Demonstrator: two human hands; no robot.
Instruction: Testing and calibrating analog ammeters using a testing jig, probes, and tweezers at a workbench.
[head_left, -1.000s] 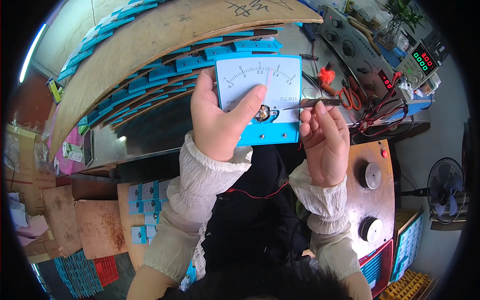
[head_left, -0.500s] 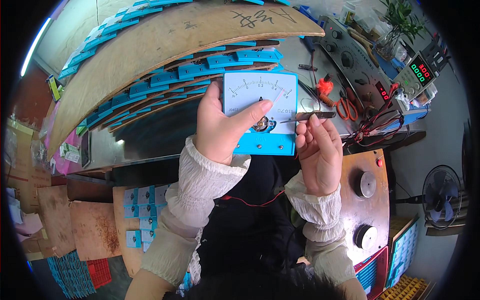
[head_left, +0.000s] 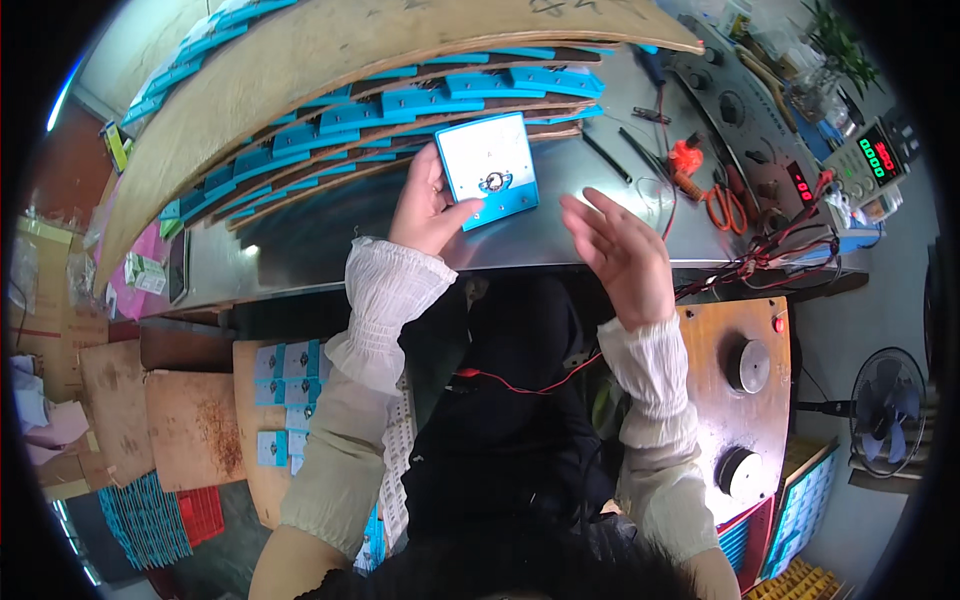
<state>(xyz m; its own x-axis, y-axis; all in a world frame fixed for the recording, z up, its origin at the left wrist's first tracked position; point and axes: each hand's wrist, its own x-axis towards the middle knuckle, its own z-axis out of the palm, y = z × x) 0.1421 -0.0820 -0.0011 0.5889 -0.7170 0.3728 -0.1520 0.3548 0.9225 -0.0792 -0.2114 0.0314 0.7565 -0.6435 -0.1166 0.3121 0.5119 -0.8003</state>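
My left hand (head_left: 428,208) is closed on an analog panel meter (head_left: 490,172), gripping its left edge and lower corner. The meter has a white dial and a blue lower strip, and its small round mechanism shows through an opening. It is tilted, with glare washing out most of the scale. To the right of it, my right hand (head_left: 628,255) is empty, its fingers apart above the bench's front edge. A thin dark tool (head_left: 607,157) lies on the metal bench (head_left: 560,210) beyond that hand.
Curved boards (head_left: 380,55) stacked with blue meters fill the back left. Orange scissors (head_left: 726,210), a red-orange bottle (head_left: 686,156), tangled leads (head_left: 765,268) and a lit power supply (head_left: 868,160) stand at the right. More meters (head_left: 288,375) lie on a board at lower left.
My right hand has let go of the thin dark tool and moved away from the meter. My left hand has tilted the meter and moved it slightly left and farther from me.
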